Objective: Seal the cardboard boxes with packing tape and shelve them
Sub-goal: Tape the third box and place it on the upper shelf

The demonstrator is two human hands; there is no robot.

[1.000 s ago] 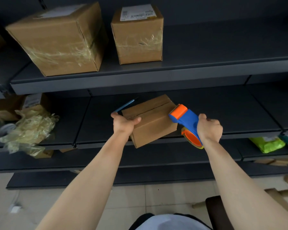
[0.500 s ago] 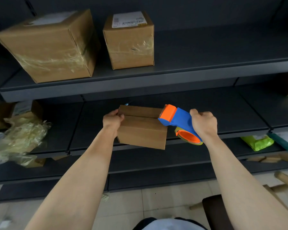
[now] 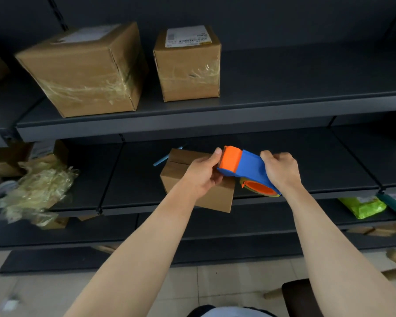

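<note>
Gripping blue handle of tape dispenser (image 3: 249, 170) with your right hand (image 3: 281, 172); your left hand (image 3: 201, 177) pinches its orange head, directly over small cardboard box (image 3: 175, 177) at middle shelf (image 3: 341, 170) front edge.

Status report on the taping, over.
Left hand pinches orange head of tape dispenser; right hand grips its handle. Small box beneath, top seam untaped. Blue stick behind it.

Cardboard boxes in clear view: three, being a large taped box (image 3: 85, 69) and a smaller taped box (image 3: 188, 65) on the upper shelf (image 3: 306, 76), and one small box (image 3: 176, 177) on the middle shelf (image 3: 318, 161). One tape dispenser (image 3: 249, 167), one blue stick (image 3: 164, 160), one green packet (image 3: 361, 207). Boxes at the left edge are too covered to count.
</note>
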